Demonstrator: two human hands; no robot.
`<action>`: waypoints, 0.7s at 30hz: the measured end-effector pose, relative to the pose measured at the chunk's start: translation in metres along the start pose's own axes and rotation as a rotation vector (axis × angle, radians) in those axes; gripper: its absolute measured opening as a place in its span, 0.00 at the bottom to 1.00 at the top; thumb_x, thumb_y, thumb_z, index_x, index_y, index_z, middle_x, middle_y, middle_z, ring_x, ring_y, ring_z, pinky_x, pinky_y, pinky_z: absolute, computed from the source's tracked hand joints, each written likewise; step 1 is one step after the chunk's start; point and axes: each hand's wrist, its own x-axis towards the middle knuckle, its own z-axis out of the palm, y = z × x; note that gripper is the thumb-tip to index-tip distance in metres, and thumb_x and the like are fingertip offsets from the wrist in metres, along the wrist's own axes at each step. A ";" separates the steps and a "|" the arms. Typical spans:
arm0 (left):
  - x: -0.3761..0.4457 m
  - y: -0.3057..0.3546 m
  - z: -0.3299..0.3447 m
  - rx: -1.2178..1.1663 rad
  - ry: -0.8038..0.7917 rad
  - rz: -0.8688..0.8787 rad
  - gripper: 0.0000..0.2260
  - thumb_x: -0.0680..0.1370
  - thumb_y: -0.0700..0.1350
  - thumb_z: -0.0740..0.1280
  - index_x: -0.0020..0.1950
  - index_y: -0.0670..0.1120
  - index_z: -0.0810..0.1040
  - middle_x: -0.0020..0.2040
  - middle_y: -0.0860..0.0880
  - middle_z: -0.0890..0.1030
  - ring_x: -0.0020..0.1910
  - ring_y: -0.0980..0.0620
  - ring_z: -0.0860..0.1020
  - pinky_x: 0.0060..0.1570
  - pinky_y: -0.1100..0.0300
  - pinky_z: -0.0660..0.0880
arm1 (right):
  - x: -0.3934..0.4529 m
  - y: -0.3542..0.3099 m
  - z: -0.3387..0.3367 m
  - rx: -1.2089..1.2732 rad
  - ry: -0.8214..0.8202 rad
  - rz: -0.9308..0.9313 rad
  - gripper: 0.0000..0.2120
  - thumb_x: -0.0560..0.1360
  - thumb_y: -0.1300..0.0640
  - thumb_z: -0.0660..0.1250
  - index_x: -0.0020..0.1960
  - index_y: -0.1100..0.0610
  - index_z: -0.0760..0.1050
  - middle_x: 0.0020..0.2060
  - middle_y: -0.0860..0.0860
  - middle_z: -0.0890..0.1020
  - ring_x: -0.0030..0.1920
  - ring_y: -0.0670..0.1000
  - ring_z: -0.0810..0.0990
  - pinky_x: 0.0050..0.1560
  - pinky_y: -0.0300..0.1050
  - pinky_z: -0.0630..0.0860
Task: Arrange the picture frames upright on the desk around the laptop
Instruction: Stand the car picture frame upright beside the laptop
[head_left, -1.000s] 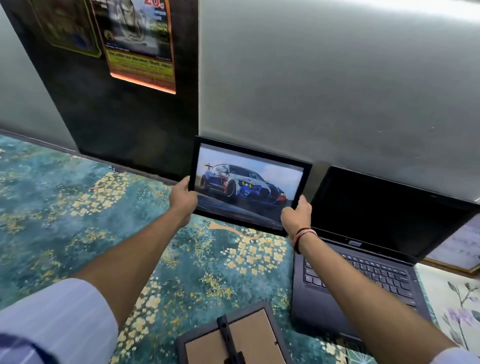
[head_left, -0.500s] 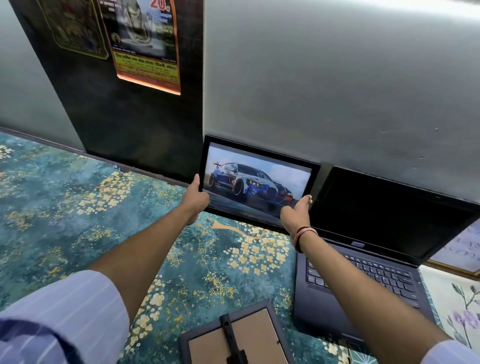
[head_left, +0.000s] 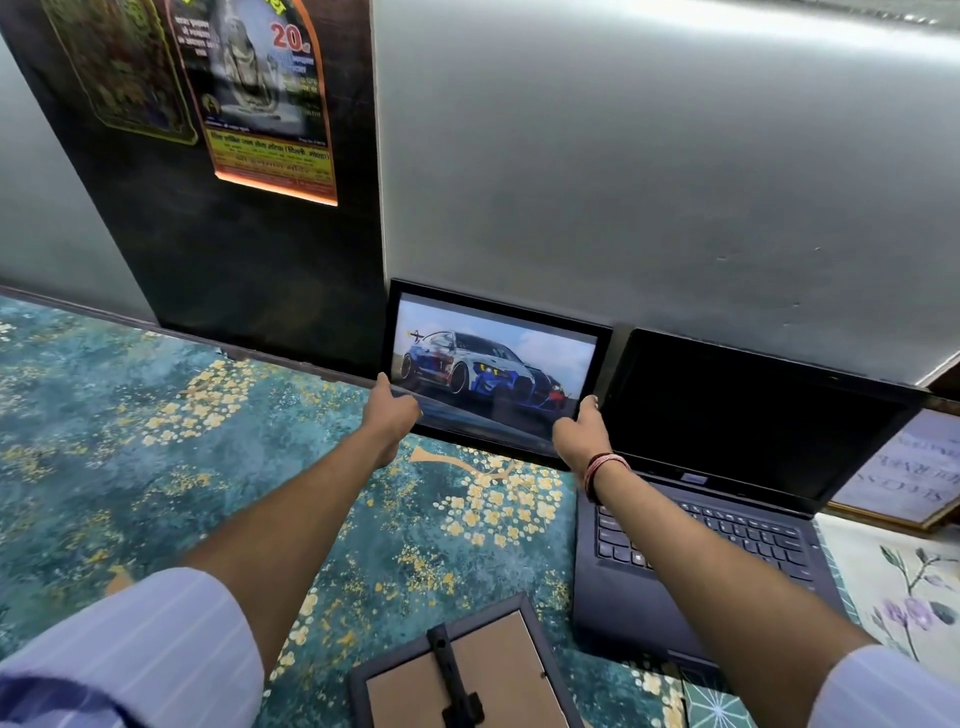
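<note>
A black picture frame with a blue and white car photo (head_left: 498, 364) stands upright at the back of the desk, against the grey wall, just left of the open laptop (head_left: 727, 467). My left hand (head_left: 389, 410) grips its lower left corner. My right hand (head_left: 582, 431) grips its lower right corner, beside the laptop screen. A second frame (head_left: 467, 670) lies face down near the front edge, its brown back and black stand showing. A gold-edged frame (head_left: 904, 467) with text stands right of the laptop.
The desk carries a teal cloth with yellow flowers (head_left: 156, 467). A dark panel with posters (head_left: 260, 98) rises at the back left. A pale floral cloth (head_left: 904, 597) lies at the right.
Both hands have carried the car frame back and to the right, from above the cloth to the wall beside the laptop screen.
</note>
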 end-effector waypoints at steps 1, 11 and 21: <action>0.001 -0.003 0.000 0.001 0.001 0.002 0.38 0.81 0.30 0.61 0.86 0.47 0.48 0.83 0.43 0.60 0.78 0.40 0.66 0.73 0.47 0.66 | -0.001 0.000 0.000 0.014 0.005 -0.007 0.39 0.75 0.63 0.56 0.82 0.55 0.42 0.70 0.55 0.66 0.52 0.54 0.74 0.53 0.43 0.72; 0.013 -0.011 -0.014 -0.034 -0.084 -0.010 0.41 0.78 0.28 0.65 0.86 0.47 0.49 0.84 0.43 0.58 0.80 0.40 0.63 0.76 0.45 0.64 | 0.011 0.005 0.001 0.051 0.015 -0.009 0.38 0.76 0.66 0.53 0.82 0.50 0.42 0.50 0.51 0.73 0.32 0.47 0.68 0.28 0.39 0.65; -0.012 -0.019 -0.008 0.003 -0.141 0.021 0.43 0.73 0.33 0.69 0.85 0.48 0.56 0.80 0.39 0.67 0.73 0.40 0.72 0.68 0.48 0.71 | -0.026 0.007 0.002 0.043 -0.007 -0.050 0.37 0.77 0.69 0.53 0.82 0.55 0.42 0.71 0.60 0.68 0.67 0.60 0.74 0.64 0.56 0.74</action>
